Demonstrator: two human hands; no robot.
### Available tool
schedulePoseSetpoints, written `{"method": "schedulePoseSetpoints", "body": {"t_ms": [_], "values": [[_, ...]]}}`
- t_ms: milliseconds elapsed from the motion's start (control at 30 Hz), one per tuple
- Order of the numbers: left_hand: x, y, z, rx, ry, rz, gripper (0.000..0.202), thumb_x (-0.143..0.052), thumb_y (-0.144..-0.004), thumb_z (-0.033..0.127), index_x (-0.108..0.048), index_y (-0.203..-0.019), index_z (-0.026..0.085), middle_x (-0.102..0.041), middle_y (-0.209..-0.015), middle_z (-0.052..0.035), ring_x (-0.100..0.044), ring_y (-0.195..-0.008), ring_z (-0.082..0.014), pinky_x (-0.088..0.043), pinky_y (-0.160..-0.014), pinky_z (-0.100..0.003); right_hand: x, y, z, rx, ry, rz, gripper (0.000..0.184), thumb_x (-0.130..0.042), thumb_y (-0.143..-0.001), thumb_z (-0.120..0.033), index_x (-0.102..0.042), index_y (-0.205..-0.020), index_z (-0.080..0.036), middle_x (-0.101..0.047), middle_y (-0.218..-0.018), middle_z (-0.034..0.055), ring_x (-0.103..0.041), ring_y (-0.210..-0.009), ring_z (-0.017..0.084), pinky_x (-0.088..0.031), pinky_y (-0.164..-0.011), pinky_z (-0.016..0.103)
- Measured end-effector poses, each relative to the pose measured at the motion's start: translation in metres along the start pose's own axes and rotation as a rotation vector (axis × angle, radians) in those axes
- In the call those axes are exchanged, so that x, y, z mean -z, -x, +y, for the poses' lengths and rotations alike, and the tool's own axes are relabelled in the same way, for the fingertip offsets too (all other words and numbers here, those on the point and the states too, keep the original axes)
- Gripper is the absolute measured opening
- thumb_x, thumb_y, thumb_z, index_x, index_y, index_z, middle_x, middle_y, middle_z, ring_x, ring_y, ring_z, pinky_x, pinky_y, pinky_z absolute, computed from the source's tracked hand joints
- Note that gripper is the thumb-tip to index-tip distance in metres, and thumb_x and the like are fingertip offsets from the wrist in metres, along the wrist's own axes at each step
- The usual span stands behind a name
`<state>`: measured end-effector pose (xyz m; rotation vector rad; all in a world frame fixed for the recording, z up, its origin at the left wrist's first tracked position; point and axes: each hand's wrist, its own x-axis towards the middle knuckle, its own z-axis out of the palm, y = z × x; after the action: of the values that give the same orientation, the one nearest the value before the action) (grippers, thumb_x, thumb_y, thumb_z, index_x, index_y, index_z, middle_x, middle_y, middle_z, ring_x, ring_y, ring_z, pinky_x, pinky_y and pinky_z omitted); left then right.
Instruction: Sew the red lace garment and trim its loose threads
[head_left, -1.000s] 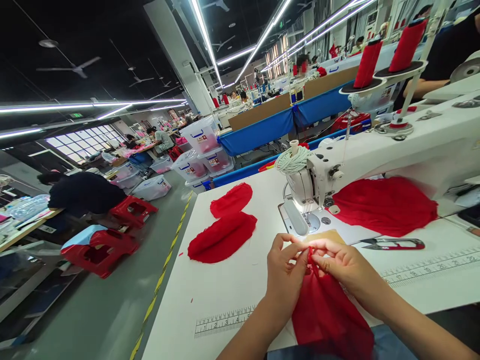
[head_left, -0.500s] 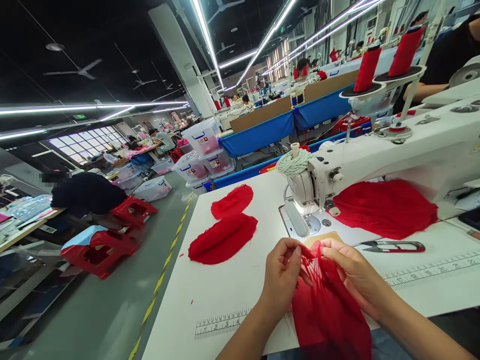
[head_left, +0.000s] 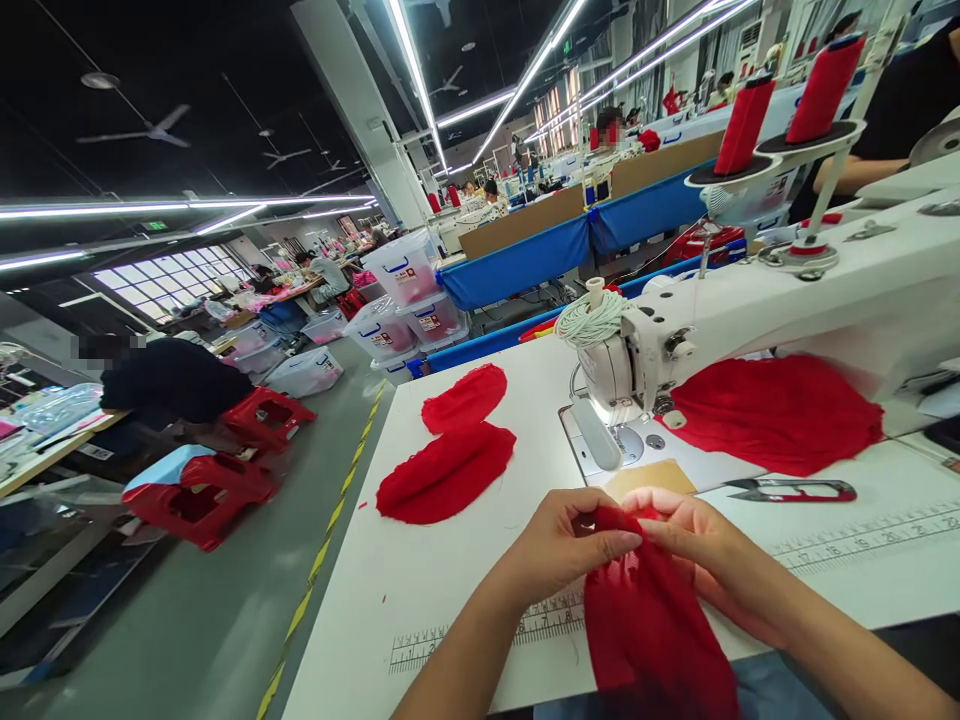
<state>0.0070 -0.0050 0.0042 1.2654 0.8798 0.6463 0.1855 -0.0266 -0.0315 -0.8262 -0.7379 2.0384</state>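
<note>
Both hands pinch the upper edge of a red fabric piece (head_left: 652, 630), which hangs down over the table's front edge. My left hand (head_left: 574, 540) is closed on it, thumb lying along the top. Close beside it, my right hand (head_left: 694, 540) grips the same edge between thumb and fingers. Just beyond the hands is a sewing machine (head_left: 630, 370) with a tan patch (head_left: 652, 480) in front of its needle plate. Thread snips (head_left: 795, 490) rest to the right. Another red fabric piece (head_left: 780, 410) lies under the machine arm.
Two red fabric pieces, a larger one (head_left: 446, 475) and a smaller one (head_left: 465, 398), lie on the left of the white table (head_left: 345, 590). Red thread cones (head_left: 745, 125) stand behind the machine. Plastic bins (head_left: 405, 270) and red stools (head_left: 199, 490) are on the floor beyond.
My hands have moved slightly down and closer together on the fabric's edge. The gathered, stretched threads between them now show less, with my left thumb laid across the top.
</note>
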Motion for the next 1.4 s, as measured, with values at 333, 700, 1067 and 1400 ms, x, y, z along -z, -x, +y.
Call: {"method": "schedulePoseSetpoints", "body": {"t_ms": [333,700,1067,1400], "values": [[0.003,-0.001,-0.005,0.031,-0.038,-0.050,0.041,-0.084,-0.064,0.045,-0.054,-0.068,0.017,-0.050,-0.066,0.0037,-0.044,-0.062,-0.0089,-0.033,-0.059,-0.024,0.008,0.006,0.009,0.003,-0.016,-0.081,0.034,-0.078,-0.079,-0.048,-0.060,-0.079,-0.020,-0.052,-0.056,-0.0071,-0.037,-0.040,0.003,-0.028,-0.039,0.017],[0.004,-0.003,-0.003,0.083,0.075,-0.039,0.049,-0.089,-0.058,0.048,-0.054,-0.072,0.017,-0.055,-0.068,0.0038,-0.047,-0.063,-0.0085,-0.035,-0.062,-0.025,0.001,0.012,0.009,0.100,0.200,0.039,0.035,-0.081,-0.072,-0.048,-0.063,-0.084,-0.021,-0.071,-0.081,0.0019,-0.066,-0.077,0.018,-0.051,-0.074,0.029],[0.000,-0.008,-0.002,0.073,-0.165,0.045,0.015,-0.073,-0.073,0.028,-0.065,-0.076,0.015,-0.059,-0.067,0.0011,-0.050,-0.062,-0.0109,-0.038,-0.061,-0.026,0.005,0.010,0.023,0.398,0.832,0.340,0.015,-0.057,-0.081,-0.039,-0.057,-0.078,-0.024,-0.054,-0.066,-0.0044,-0.046,-0.059,0.014,-0.035,-0.056,0.028],[-0.025,-0.008,-0.016,0.078,-0.348,0.296,0.011,-0.061,-0.073,0.016,-0.056,-0.082,0.021,-0.054,-0.064,0.0057,-0.047,-0.053,-0.0099,-0.035,-0.049,-0.022,-0.001,0.007,0.018,0.281,0.821,0.540,0.023,-0.057,-0.079,-0.049,-0.053,-0.077,-0.027,-0.040,-0.046,-0.0082,-0.035,-0.045,0.013,-0.025,-0.047,0.027]]}}
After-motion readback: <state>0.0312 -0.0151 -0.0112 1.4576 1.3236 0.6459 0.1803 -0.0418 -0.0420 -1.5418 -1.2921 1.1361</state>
